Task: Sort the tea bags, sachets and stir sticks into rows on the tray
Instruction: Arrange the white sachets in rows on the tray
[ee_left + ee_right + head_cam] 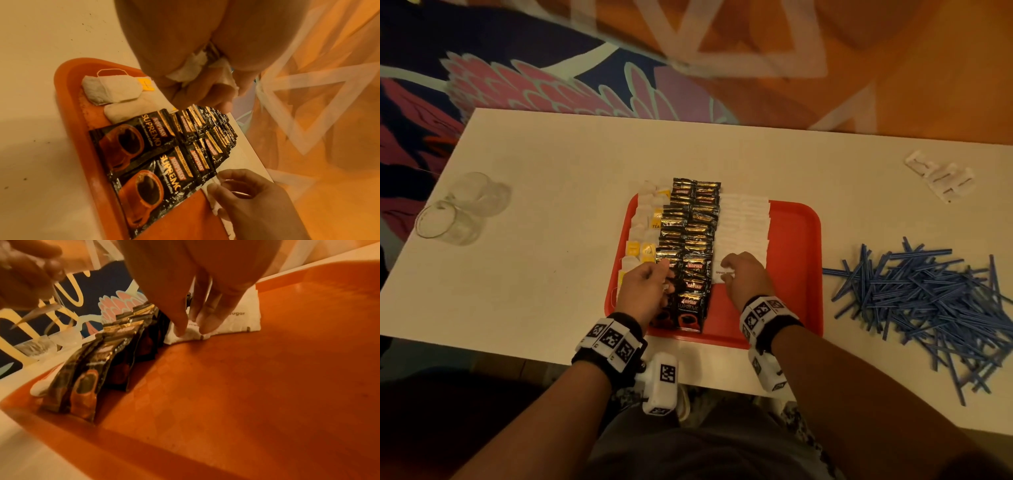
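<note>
A red tray [791, 260] holds a row of white tea bags [643, 233] at its left, two columns of black coffee sachets [688, 246] in the middle, and a row of white sugar sachets [743, 222] to their right. My left hand [647, 287] hovers over the near tea bags, its fingers curled round crumpled white tea bags [189, 71] whose strings hang down. My right hand [743, 274] pinches the near end of the closest sugar sachet [242, 321] between thumb and fingertips. A loose pile of blue stir sticks [921, 308] lies on the table right of the tray.
Two clear glasses [462, 209] lie on their sides at the table's left. A few white packets [941, 178] sit at the far right. The tray's right part [267, 369] is bare red. The white table [551, 171] ends at a patterned carpet behind.
</note>
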Tool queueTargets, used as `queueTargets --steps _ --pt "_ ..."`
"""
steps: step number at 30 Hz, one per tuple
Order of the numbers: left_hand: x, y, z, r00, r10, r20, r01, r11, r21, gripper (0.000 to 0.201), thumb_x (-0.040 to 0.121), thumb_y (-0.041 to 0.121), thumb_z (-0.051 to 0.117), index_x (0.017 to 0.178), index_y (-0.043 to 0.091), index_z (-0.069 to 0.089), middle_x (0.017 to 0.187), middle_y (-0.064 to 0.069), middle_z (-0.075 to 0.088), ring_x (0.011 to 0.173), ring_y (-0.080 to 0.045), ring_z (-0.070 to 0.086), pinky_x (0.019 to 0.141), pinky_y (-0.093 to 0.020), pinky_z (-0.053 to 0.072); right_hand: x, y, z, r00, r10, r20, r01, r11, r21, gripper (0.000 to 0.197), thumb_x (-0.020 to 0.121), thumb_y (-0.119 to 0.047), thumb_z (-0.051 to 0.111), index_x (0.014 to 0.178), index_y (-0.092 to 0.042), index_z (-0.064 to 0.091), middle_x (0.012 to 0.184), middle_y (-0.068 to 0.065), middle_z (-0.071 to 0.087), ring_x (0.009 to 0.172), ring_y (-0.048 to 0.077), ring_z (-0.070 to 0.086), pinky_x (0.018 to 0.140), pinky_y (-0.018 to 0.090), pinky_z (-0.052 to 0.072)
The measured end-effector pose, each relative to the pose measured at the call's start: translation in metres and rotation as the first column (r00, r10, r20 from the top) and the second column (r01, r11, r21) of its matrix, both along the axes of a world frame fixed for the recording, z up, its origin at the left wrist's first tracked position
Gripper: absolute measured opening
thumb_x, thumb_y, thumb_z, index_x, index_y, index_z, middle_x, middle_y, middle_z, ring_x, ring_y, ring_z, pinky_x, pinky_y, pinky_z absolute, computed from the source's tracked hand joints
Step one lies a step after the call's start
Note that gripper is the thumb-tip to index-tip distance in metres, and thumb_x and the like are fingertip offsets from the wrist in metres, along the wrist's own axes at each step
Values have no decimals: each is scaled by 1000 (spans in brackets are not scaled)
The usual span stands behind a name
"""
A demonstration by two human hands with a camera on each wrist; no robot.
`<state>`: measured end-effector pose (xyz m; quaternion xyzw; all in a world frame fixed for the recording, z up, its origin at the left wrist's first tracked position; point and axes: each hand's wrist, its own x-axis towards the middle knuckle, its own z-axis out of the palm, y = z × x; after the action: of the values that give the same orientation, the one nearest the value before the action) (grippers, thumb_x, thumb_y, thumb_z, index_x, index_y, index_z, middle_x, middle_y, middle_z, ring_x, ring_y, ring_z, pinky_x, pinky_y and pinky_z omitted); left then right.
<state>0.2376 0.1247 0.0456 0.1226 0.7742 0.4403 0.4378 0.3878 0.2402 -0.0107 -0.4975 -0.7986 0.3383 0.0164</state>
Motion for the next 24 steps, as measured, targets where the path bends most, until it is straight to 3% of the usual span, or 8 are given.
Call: queueTargets --steps 3,6,9,14,17,21,24 --pt "7 11 10 988 -4 155 5 1000 -3 47 103 49 40 91 11 64 66 -3 61 45 -12 46 38 -19 29 6 1 13 994 -73 -84 69 997 -42 18 90 -13 63 108 -18 65 105 0 62 95 16 60 82 31 51" --pt "16 23 18 954 -3 300 -15 998 58 55 103 55 32 93 10 61 63 -6 62 43 -14 49 33 -16 26 10 3 32 938 -214 -273 178 972 -150 9 86 -14 69 92 -21 67 80 -8 64 74 5 59 71 24 52" --pt "28 37 27 935 -36 352 -5 993 114 57 103 57 28 97 8 57 62 -10 63 42 -18 52 35 -17 26 14 5 57 900 -210 -382 115 960 -256 6 84 -15 72 87 -21 70 75 -12 64 66 -5 58 64 13 46" --pt "51 56 48 923 -180 341 130 978 165 63 103 58 21 104 6 55 54 -13 60 35 -18 49 33 -19 23 32 12 93 855 -126 -503 -44 949 -312 19 83 -9 72 93 -25 71 87 0 70 77 3 64 73 13 48" --pt "64 64 59 901 -267 341 214 959 186 69 101 61 20 99 4 58 58 -12 62 35 -16 51 31 -17 23 43 19 106 858 -103 -503 -73 946 -317 23 85 -3 68 97 -22 71 84 -2 70 71 10 66 73 15 51" --pt "73 71 64 869 -313 383 237 943 233 74 94 70 24 104 6 60 62 -12 62 38 -16 49 31 -16 27 54 24 116 873 -78 -481 -70 957 -283 14 88 -11 69 83 -24 72 67 4 70 62 10 64 73 32 53" --pt "77 74 66 841 -330 429 221 933 286 73 93 72 25 100 10 63 64 -11 61 35 -13 45 32 -15 25 59 24 125 847 -163 -506 9 956 -293 13 91 -14 66 81 -21 66 63 3 66 59 11 61 66 30 50"
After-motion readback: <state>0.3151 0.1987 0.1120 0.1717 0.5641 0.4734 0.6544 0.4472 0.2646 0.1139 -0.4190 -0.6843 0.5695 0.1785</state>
